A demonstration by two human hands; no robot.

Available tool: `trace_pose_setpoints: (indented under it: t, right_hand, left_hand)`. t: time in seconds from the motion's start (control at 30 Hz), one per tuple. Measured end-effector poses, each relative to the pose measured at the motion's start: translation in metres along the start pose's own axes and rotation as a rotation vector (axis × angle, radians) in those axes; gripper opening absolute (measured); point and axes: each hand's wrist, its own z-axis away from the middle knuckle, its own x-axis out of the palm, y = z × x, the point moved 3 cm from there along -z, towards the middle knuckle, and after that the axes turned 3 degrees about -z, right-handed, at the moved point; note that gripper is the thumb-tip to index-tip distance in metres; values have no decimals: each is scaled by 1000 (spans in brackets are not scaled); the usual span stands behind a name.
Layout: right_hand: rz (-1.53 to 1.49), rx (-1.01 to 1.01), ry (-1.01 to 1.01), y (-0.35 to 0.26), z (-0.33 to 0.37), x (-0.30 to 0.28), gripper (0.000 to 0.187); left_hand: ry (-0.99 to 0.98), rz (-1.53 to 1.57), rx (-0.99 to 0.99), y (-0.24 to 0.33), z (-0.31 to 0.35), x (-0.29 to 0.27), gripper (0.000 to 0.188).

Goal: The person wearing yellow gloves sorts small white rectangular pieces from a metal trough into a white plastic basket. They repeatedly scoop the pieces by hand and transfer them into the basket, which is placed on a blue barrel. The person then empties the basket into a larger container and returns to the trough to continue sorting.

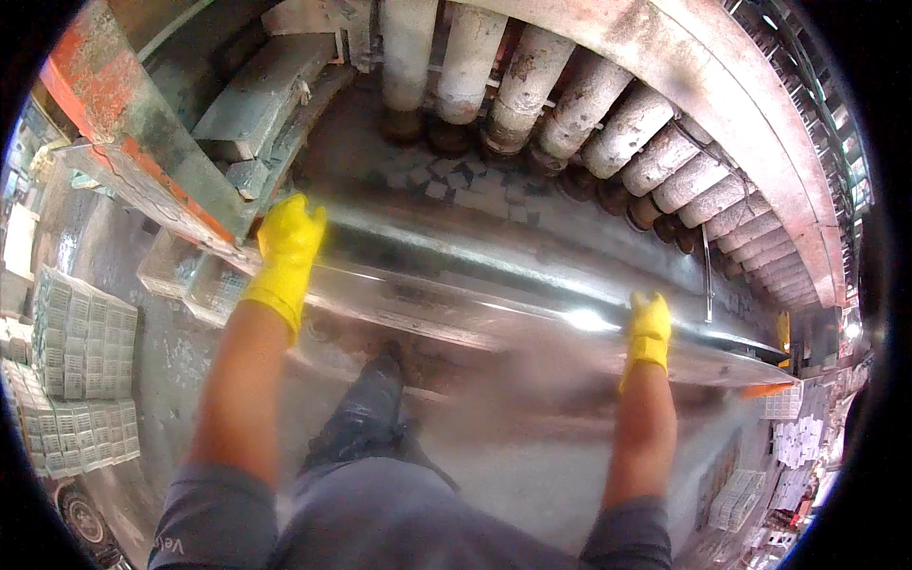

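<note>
A long, shiny metal panel (pixel 456 261) runs across in front of me along the side of a large machine. My left hand (pixel 288 249), in a yellow rubber glove, is closed over its upper edge near the left end. Farther right, my right hand (pixel 650 328), in a matching glove, grips the same edge with fingers curled. The fingertips of both hands are partly hidden. Behind the panel, broken flat pieces (pixel 484 195) lie in the wet, dark machine bed.
A row of thick, stained cylinders (pixel 527 85) hangs under a curved-looking beam (pixel 731 85). An orange-edged metal plate (pixel 157 180) juts out at the left. White plastic crates (pixel 85 332) are stacked at the left; another crate (pixel 736 499) sits at lower right. A thin upright rod (pixel 708 275) stands beyond the panel.
</note>
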Motion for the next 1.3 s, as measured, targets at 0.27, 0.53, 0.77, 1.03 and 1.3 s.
trace_pose_setpoints:
  t: [0.27,0.53,0.77,1.03,1.3]
  right_hand:
    - [58,-100,67,24,-28,22,62]
    - [12,-141,118,12,-43,33,64]
    - [23,-164,115,-46,-14,23,62]
    - [105,-213,221,-47,-30,32,63]
    - [-12,-190,211,-73,-16,30,64]
  left_hand:
    - [52,38,21,-1,2,5,35]
    - [40,115,-3,-9,-23,23,34]
    - [105,133,-33,-31,-27,42,38]
    - [147,166,-34,-38,-35,57,41]
    - [142,212,-54,-45,-44,63,38]
